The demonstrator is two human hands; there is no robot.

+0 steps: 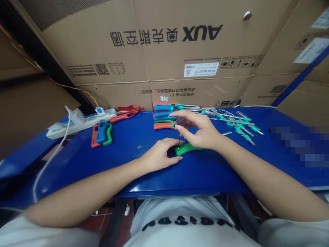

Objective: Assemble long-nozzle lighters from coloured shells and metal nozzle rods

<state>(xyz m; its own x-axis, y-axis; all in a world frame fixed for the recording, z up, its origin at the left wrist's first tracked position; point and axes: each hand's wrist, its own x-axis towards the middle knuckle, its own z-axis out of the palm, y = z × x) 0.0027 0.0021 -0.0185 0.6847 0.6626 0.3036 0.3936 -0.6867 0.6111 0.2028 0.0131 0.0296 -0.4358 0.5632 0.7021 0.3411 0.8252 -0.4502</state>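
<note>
Head view: the right hand [202,130] is closed around an upright screwdriver [179,121], tip on the green handle [187,148], midway between front and back edges of the desk [154,181]. The left hand [159,156] half-encircles the handle's end; grip cannot be told.

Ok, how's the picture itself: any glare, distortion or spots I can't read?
Head view: pale glare along the near edge of the blue table; blocky pixelation over its right side; wide-angle stretching toward corners, clearest on the left forearm; the green handle reads clearly, the tiny metal pieces don't.
</note>
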